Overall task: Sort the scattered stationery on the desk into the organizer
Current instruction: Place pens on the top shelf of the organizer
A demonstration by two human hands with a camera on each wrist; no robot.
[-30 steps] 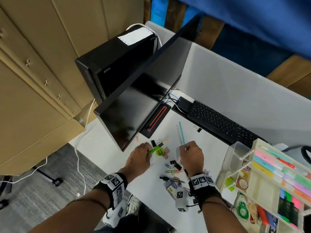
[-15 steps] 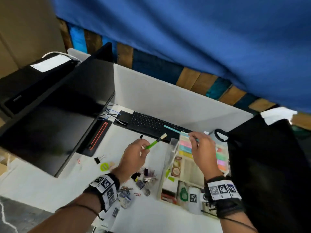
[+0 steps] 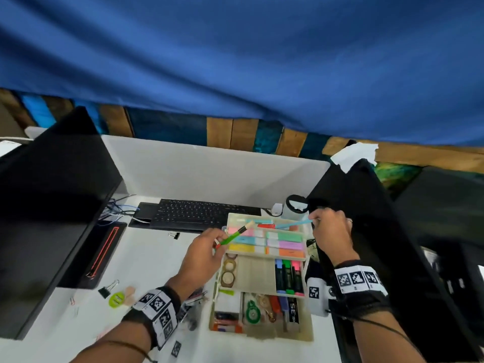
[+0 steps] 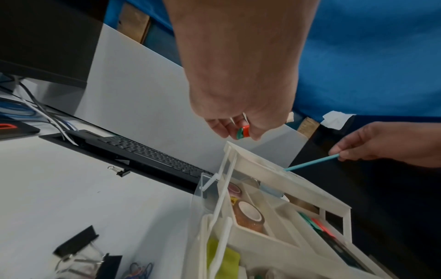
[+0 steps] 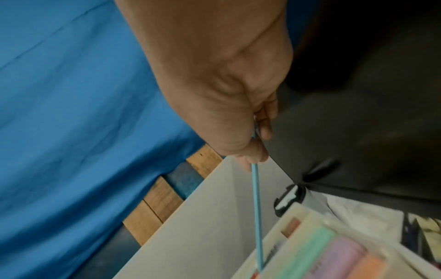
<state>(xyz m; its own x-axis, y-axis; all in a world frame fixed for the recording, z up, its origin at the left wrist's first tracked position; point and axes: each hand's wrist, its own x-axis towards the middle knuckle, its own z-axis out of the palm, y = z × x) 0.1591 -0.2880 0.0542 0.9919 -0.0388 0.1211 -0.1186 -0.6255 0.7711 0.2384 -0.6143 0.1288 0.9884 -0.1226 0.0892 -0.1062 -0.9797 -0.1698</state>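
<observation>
A white tiered organizer (image 3: 258, 271) stands on the desk at right, holding sticky notes, tape rolls and markers. My left hand (image 3: 214, 239) pinches a green pen (image 3: 233, 237) over the organizer's left edge. The pen's red and green end (image 4: 243, 132) shows between the fingers in the left wrist view. My right hand (image 3: 318, 221) pinches one end of a thin light-blue pen (image 3: 293, 224) above the top tier's back right corner. The blue pen (image 5: 257, 203) slants down, and its tip reaches the top tray (image 5: 310, 245) of coloured notes.
A black keyboard (image 3: 199, 213) lies behind the organizer and a dark monitor (image 3: 47, 205) stands at left. Binder clips (image 3: 107, 289), a green tag (image 3: 116, 298) and small clips (image 3: 193, 299) lie scattered on the white desk. A large black object (image 3: 392, 231) borders the organizer's right side.
Both hands have lifted from the scattered pile and moved right to the organizer, each carrying its pen. The head view has swung right with them.
</observation>
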